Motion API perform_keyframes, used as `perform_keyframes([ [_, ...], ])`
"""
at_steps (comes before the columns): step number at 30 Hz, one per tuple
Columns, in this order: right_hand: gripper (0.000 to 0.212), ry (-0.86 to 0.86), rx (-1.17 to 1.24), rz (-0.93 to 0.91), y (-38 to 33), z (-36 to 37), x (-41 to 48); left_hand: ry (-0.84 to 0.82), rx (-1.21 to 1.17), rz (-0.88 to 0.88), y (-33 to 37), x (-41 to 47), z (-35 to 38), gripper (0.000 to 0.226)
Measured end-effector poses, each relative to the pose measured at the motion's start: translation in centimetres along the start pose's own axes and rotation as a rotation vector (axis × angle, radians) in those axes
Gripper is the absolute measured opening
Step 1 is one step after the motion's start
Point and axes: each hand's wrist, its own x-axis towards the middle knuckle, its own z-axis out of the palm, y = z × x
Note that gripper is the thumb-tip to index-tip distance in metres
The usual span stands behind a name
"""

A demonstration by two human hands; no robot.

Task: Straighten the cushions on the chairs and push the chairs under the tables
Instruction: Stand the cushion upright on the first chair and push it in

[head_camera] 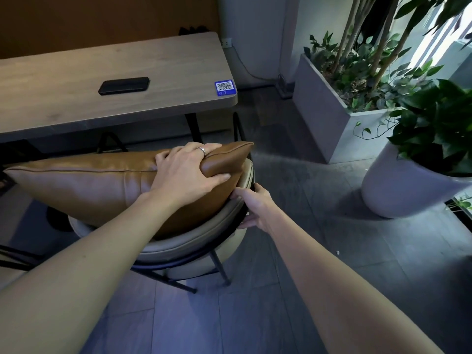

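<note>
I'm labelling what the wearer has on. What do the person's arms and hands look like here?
Both forearms are bare, with no sleeves, watch or gloves in view. The left hand wears a thin silver ring on one of its fingers. The right hand wears nothing visible.

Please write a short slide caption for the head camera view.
Left hand grips the brown cushion while right hand holds the chair backrest beside the wooden table.

One cushion [84, 185], one chair [194, 241], one table [76, 72], one phone [124, 85], two planters [324, 108] and two hands [189, 172].
</note>
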Motion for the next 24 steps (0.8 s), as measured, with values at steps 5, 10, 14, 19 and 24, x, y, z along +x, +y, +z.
perform_keyframes([
  [5, 0.110, 0.002, 0.006, -0.011, -0.3, -0.1, -0.2, 0.017, -0.004, 0.004, -0.1, 0.1, 0.0, 0.070],
  [10, 0.114, -0.007, 0.036, -0.036, -0.4, 0.4, -0.1, 0.023, -0.006, 0.008, -0.4, 0.6, -0.2, 0.071],
  [14, 0.117, -0.017, 0.034, -0.039, -0.2, 0.3, 0.0, 0.016, 0.006, 0.012, -0.7, 0.9, -0.2, 0.072],
  [19, 0.117, -0.045, 0.002, -0.011, -0.1, 0.1, 0.3, -0.006, 0.037, 0.014, -0.6, 0.7, -0.1, 0.078],
  [24, 0.100, -0.051, -0.138, -0.014, -0.5, -0.3, -1.4, -0.054, 0.061, 0.026, -0.5, -0.4, -1.2, 0.085],
])
